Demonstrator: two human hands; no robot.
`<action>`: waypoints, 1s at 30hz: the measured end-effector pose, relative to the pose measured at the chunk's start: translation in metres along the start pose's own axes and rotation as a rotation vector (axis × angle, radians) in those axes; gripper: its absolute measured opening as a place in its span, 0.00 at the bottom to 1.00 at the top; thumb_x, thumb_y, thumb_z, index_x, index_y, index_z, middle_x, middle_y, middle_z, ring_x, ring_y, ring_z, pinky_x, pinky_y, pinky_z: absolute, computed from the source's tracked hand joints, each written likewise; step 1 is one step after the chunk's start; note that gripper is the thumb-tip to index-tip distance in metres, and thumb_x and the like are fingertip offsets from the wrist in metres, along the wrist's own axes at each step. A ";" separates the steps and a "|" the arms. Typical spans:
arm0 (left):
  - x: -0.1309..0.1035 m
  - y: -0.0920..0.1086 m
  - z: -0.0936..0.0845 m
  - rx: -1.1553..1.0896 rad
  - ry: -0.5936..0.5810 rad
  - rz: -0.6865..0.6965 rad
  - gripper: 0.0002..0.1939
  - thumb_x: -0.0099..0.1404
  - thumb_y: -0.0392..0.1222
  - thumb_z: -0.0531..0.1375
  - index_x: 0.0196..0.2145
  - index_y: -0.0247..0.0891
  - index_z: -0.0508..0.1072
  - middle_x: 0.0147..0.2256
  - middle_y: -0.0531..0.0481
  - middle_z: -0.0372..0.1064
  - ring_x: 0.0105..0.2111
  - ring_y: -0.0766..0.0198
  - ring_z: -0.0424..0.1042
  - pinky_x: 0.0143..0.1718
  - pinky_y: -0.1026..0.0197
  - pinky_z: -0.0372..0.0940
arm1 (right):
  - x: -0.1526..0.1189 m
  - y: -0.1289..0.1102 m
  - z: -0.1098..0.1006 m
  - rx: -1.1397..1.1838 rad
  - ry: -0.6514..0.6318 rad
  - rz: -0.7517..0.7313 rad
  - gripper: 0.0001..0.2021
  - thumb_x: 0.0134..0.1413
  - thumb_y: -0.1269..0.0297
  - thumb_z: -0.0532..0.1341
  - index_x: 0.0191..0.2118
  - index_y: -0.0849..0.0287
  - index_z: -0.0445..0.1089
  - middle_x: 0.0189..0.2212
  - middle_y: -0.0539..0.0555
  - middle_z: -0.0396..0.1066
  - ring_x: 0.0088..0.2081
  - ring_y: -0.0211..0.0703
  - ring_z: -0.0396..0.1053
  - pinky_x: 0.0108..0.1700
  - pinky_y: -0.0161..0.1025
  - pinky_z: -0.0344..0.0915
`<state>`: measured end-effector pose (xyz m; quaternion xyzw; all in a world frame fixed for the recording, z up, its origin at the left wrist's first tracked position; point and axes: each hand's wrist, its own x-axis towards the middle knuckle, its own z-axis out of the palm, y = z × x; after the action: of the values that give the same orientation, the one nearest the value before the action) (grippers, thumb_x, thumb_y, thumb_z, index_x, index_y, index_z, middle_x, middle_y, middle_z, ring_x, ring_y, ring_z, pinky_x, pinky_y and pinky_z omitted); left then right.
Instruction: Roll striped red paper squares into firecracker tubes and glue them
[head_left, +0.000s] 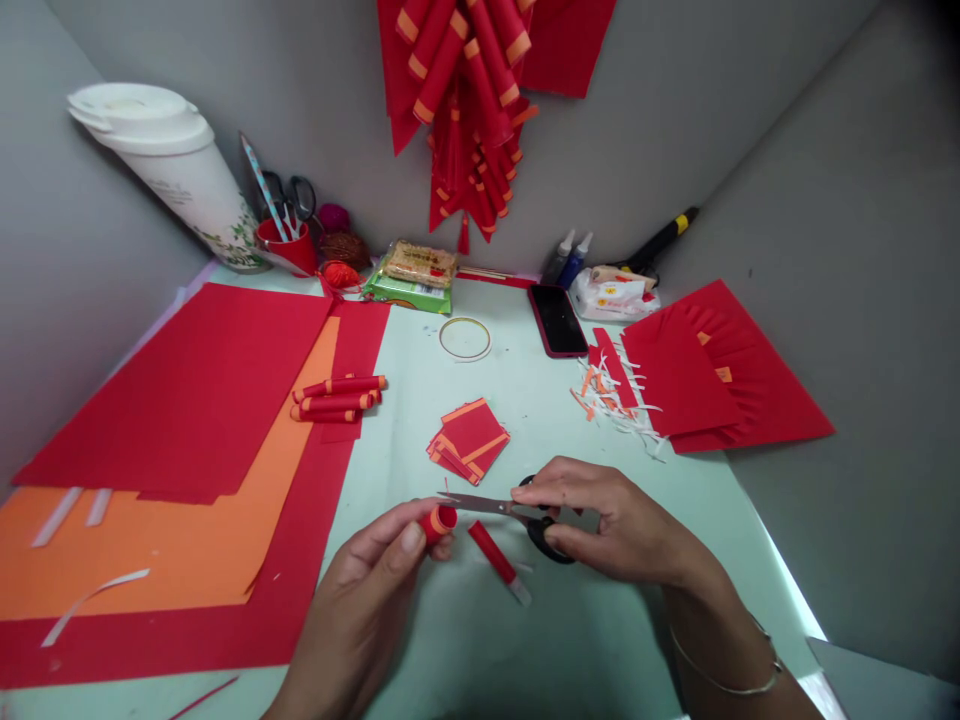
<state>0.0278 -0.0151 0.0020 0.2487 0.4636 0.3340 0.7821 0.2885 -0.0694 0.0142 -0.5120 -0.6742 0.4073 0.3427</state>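
Note:
My left hand (375,575) is closed on a small red paper roll (435,524) with an orange band at its end. In my right hand (607,520) are scissors (517,508) with black handles, their blades at the far rim of the roll; whether they touch it I cannot tell. Beneath the blades lies a red tube with a whitish end (495,555), perhaps a glue stick. Just beyond the scissors sits a small stack of red paper pieces with orange strips (471,440). Several finished red rolls (337,398) lie farther left.
Large red sheets (195,390) and an orange sheet (247,530) cover the left side. A tape ring (465,340), a phone (559,322), paper scraps (615,390) and a white tumbler (172,170) stand or lie farther back. Red paper firecracker decorations (472,90) hang on the wall.

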 end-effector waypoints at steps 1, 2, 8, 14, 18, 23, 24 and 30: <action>0.000 0.001 0.000 0.004 -0.007 0.005 0.15 0.53 0.49 0.74 0.38 0.40 0.85 0.28 0.48 0.79 0.32 0.63 0.73 0.39 0.66 0.68 | 0.000 0.000 0.000 0.003 -0.003 0.007 0.28 0.54 0.78 0.63 0.58 0.44 0.72 0.45 0.53 0.74 0.44 0.41 0.74 0.47 0.40 0.71; -0.001 0.001 0.001 0.005 -0.006 0.010 0.16 0.54 0.49 0.74 0.38 0.40 0.85 0.27 0.48 0.78 0.31 0.64 0.72 0.38 0.66 0.68 | 0.000 0.000 0.000 0.005 -0.009 0.013 0.28 0.54 0.78 0.63 0.58 0.44 0.72 0.45 0.53 0.74 0.44 0.42 0.74 0.47 0.41 0.71; -0.003 0.005 0.008 -0.019 0.053 0.009 0.17 0.51 0.49 0.75 0.37 0.39 0.85 0.26 0.48 0.76 0.31 0.62 0.72 0.37 0.64 0.68 | 0.000 -0.001 -0.001 0.006 -0.031 0.021 0.28 0.54 0.77 0.63 0.58 0.45 0.72 0.45 0.53 0.74 0.44 0.42 0.74 0.46 0.41 0.72; -0.002 0.006 0.008 0.018 0.016 0.006 0.16 0.53 0.49 0.74 0.37 0.39 0.85 0.26 0.48 0.76 0.31 0.62 0.71 0.38 0.65 0.67 | 0.000 0.001 -0.001 -0.004 -0.035 0.009 0.28 0.55 0.77 0.63 0.59 0.44 0.72 0.45 0.54 0.74 0.44 0.43 0.74 0.47 0.41 0.72; -0.001 0.004 0.007 0.029 0.032 0.021 0.16 0.54 0.49 0.73 0.38 0.38 0.85 0.27 0.47 0.77 0.32 0.61 0.71 0.38 0.63 0.68 | 0.000 0.002 -0.001 0.004 -0.038 0.005 0.28 0.55 0.77 0.63 0.59 0.44 0.71 0.45 0.54 0.74 0.44 0.43 0.74 0.46 0.41 0.72; -0.002 0.004 0.009 0.017 0.056 0.033 0.15 0.51 0.48 0.75 0.36 0.39 0.85 0.27 0.48 0.77 0.31 0.62 0.72 0.38 0.64 0.68 | 0.000 0.002 -0.001 0.020 -0.040 0.006 0.27 0.56 0.76 0.63 0.59 0.45 0.72 0.45 0.54 0.74 0.43 0.42 0.74 0.46 0.41 0.71; -0.002 0.004 0.009 0.015 0.062 0.033 0.15 0.51 0.48 0.75 0.36 0.39 0.85 0.27 0.48 0.77 0.31 0.62 0.72 0.38 0.64 0.68 | 0.000 0.002 -0.001 0.023 -0.041 0.002 0.27 0.56 0.77 0.63 0.59 0.45 0.72 0.45 0.54 0.74 0.43 0.42 0.74 0.46 0.41 0.71; -0.002 0.004 0.010 0.025 0.083 0.031 0.17 0.48 0.49 0.76 0.36 0.39 0.85 0.26 0.47 0.77 0.31 0.60 0.73 0.38 0.62 0.69 | 0.001 0.002 -0.002 0.023 -0.046 -0.012 0.26 0.58 0.76 0.62 0.59 0.45 0.72 0.44 0.54 0.74 0.42 0.41 0.74 0.46 0.41 0.72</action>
<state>0.0350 -0.0148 0.0102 0.2514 0.4961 0.3501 0.7537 0.2907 -0.0682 0.0131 -0.4946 -0.6802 0.4245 0.3354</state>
